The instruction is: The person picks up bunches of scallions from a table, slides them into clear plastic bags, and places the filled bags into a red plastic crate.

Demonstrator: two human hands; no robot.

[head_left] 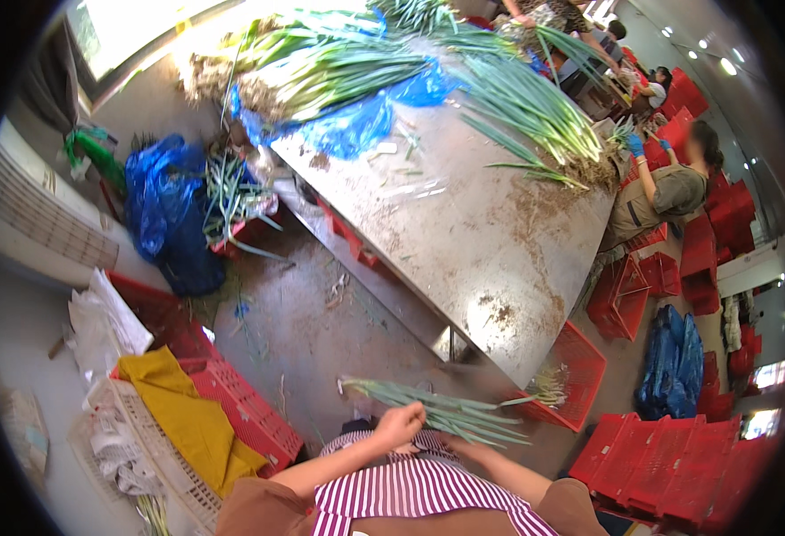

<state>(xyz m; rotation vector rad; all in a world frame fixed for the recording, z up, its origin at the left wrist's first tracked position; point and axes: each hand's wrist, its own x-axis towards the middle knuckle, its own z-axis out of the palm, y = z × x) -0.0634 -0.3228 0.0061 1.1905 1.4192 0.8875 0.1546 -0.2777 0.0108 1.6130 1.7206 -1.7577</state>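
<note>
A small bunch of green onions [446,409] lies across in front of my striped apron, its pale ends to the left and its leaves to the right. My left hand [402,427] is curled at the near side of the bunch; whether the fingers grip it is not clear. My right hand [456,445] is beneath the leaves, mostly hidden by them. Ahead stands a metal table [459,214] strewn with soil. On it lie a heap of green onions with roots [533,107] at the right and a larger heap [338,74] on blue plastic at the far left.
A red crate [570,382] with some onions stands by the table's near corner. Red crates [660,462] are stacked at right. At left are a yellow cloth [184,415], a blue bag [171,208] and a crate of leaves [238,194]. A co-worker [667,187] wearing blue gloves is beyond the table.
</note>
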